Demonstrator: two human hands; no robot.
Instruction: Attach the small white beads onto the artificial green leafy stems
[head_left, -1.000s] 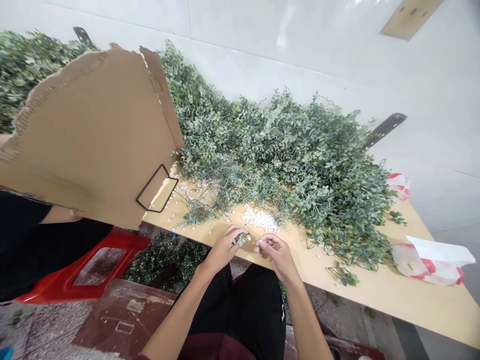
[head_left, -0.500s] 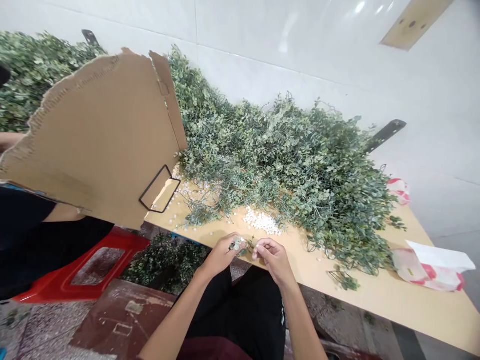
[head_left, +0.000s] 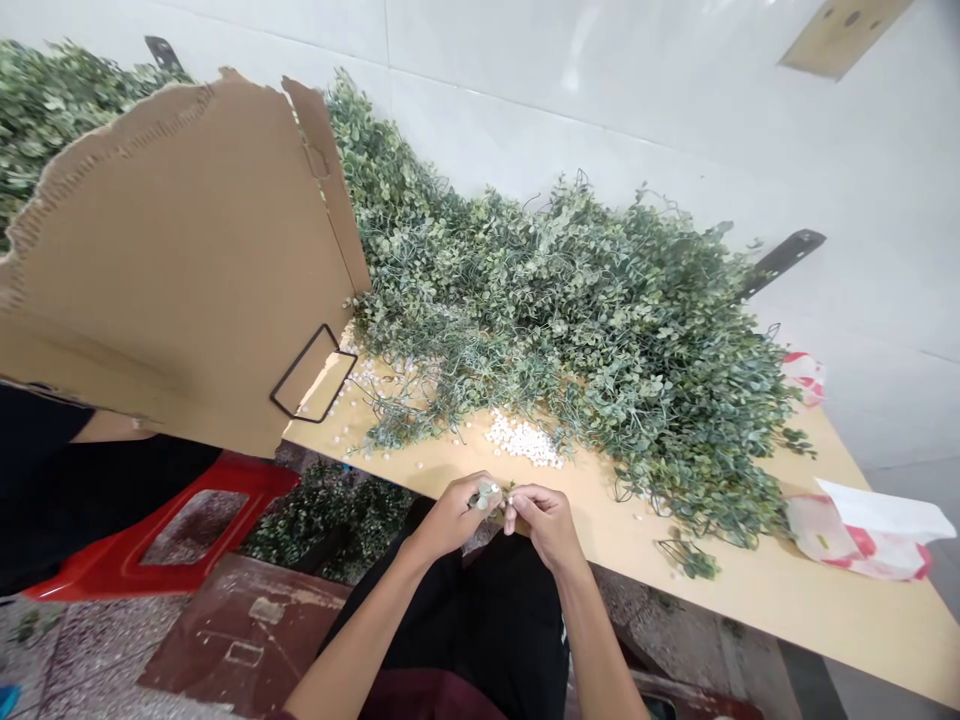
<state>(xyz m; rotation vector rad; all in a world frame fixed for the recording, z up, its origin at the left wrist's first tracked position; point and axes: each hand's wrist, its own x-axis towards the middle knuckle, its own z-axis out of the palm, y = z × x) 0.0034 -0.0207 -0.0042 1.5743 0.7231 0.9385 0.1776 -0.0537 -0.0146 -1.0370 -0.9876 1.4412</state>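
My left hand [head_left: 454, 515] is closed around a small sprig of green leaves [head_left: 487, 493], which pokes out past the thumb. Close beside it, my right hand [head_left: 547, 522] pinches what looks like a small white piece at the sprig's stem; the fingertips hide most of it. Just beyond both hands, a pile of small white pieces [head_left: 525, 440] lies on the light wooden table [head_left: 600, 500]. Behind that pile rises a large heap of leafy green sprigs [head_left: 585, 290], which look artificial.
A torn cardboard sheet [head_left: 187, 250] stands at the left, with a black wire frame [head_left: 315, 375] at its lower corner. A person sits behind it by a red stool [head_left: 247, 500]. A red-and-white plastic bag [head_left: 862, 540] lies right. More greenery [head_left: 330, 520] is below the table edge.
My two hands have come closer together, the right hand's fingertips now meeting the sprig at the left hand. The camera view has shifted slightly.
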